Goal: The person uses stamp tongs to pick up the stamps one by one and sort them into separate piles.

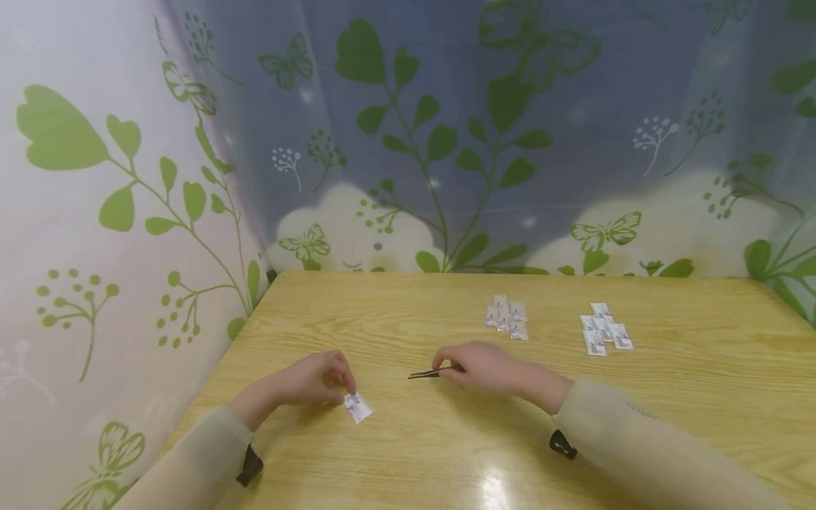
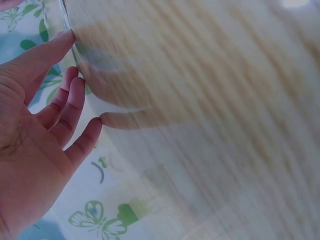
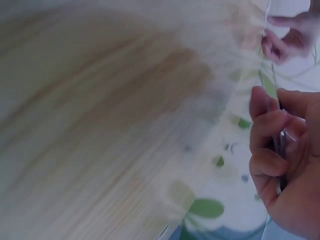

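Observation:
My left hand is at the left of the table, thumb and forefinger pinching the upper left corner of a small white packet with purplish print. In the left wrist view, the other fingers of the left hand touch the tabletop. To the right, my right hand grips dark tweezers, whose slightly parted tips point left toward the packet. The right wrist view shows the fingers of the right hand curled round the tweezers. A gap separates the tweezer tips from the packet.
On the wooden table, a cluster of small pinkish packets lies beyond the right hand. Farther right is a cluster of whiter packets, some overlapping. A leaf-patterned curtain hangs behind the table, and another patterned cloth hangs along its left side.

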Tool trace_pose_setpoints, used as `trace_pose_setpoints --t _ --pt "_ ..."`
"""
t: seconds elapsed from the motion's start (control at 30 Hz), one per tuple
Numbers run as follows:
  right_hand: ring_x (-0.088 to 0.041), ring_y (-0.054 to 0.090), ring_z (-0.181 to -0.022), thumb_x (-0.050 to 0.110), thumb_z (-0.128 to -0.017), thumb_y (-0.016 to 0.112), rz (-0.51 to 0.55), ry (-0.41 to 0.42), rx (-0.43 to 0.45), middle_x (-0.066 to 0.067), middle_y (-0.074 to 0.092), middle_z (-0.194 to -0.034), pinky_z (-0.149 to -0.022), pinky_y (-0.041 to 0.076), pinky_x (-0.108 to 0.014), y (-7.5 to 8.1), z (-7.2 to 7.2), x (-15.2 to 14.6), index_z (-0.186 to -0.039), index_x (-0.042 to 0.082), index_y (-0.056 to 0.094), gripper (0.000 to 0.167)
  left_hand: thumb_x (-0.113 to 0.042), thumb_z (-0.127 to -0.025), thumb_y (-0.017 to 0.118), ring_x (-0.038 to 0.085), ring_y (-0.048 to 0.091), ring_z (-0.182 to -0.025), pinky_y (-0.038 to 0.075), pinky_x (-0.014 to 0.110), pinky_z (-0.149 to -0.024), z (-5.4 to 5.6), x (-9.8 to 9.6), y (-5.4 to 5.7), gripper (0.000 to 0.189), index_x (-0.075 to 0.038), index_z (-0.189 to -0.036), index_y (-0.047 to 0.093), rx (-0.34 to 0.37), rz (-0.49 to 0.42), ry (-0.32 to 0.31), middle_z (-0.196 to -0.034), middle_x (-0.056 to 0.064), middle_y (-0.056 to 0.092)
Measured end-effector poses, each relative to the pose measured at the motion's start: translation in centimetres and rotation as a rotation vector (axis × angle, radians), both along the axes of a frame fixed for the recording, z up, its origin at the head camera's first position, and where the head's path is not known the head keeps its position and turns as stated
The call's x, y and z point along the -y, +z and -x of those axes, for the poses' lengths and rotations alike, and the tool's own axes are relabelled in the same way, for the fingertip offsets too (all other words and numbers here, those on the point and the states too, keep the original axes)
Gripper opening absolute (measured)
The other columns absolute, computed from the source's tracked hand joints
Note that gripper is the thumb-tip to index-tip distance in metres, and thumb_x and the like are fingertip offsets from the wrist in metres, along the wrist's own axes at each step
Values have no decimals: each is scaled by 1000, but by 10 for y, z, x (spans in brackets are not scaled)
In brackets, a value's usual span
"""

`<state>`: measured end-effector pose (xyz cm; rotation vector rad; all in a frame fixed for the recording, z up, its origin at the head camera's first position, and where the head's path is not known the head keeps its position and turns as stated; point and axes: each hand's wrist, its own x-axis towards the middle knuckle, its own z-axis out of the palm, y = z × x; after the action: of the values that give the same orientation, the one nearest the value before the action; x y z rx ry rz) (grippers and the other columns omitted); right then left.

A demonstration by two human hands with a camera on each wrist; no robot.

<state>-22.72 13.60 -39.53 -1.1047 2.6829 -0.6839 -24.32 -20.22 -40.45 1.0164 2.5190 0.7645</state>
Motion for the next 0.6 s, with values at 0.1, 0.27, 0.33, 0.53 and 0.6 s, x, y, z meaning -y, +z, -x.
trace_pose_setpoints --t 0.1,0.27,0.33,0.53,0.6 --pt "-5 40 -57 17 -98 58 -28 40 0 11 53 -70 -53 35 -25 -2 -2 15 -110 15 65 14 -3 -78 76 20 56 -97 46 41 -88 0 0 0 19 -18 -90 72 -1 0 4 -95 -7 55" --pt "-6 42 -59 16 -98 58 -44 104 6 10 55 -71 -54 35 -25 -2 -7 34 -107 17 66 12 -4 -79 76 20 56 -97 45 41 -88 0 1 -1 19 -17 -91 72 -5 10 16 -95 -7 55" --pt "-6 45 -61 16 -97 58 -47 122 -1 9 58 -74 -57 38 -25 -1 -9 40 -106 17 66 12 -4 -78 76 20 56 -97 45 41 -89 0 0 -1 19 -17 -91 72 -12 12 19 -95 -7 55" --pt "-4 51 -63 17 -97 59 -49 174 2 10 59 -73 -59 43 -24 0 -14 54 -103 17 67 9 -4 -77 76 19 56 -96 46 40 -88 1 -1 -2 19 -17 -91 72 -31 11 12 -94 -8 55" --pt "-3 51 -63 17 -96 60 -48 181 7 11 58 -72 -59 43 -23 0 -15 58 -101 17 66 8 -4 -78 76 19 56 -96 46 39 -87 1 0 -3 18 -17 -90 72 -31 14 9 -94 -8 55"
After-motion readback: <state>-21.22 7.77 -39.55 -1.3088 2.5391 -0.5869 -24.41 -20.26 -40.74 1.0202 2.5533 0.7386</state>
